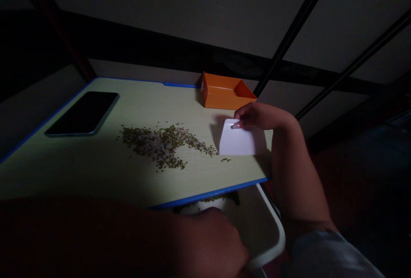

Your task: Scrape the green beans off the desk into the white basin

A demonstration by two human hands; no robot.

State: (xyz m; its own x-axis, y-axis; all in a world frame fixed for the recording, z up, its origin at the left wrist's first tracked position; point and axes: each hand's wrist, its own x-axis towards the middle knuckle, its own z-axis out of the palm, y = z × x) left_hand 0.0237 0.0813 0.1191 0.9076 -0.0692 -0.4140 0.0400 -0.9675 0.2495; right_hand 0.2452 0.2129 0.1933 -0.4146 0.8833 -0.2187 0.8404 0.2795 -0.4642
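Observation:
My right hand (pixel 261 116) grips the top edge of a white plastic scraper (pixel 241 140), which stands on the pale table (pixel 96 171) at its right side. A loose scatter of small green-brown beans (pixel 160 143) lies on the table just left of the scraper. My left hand (pixel 208 243) is below the table's front edge, closed on a white container (pixel 269 243) whose rim shows under the edge. A few beans are visible inside it.
An orange open box (pixel 226 93) sits at the table's back edge, behind my right hand. A dark phone (pixel 84 113) lies flat at the left. The table has a blue rim. The room around is dark.

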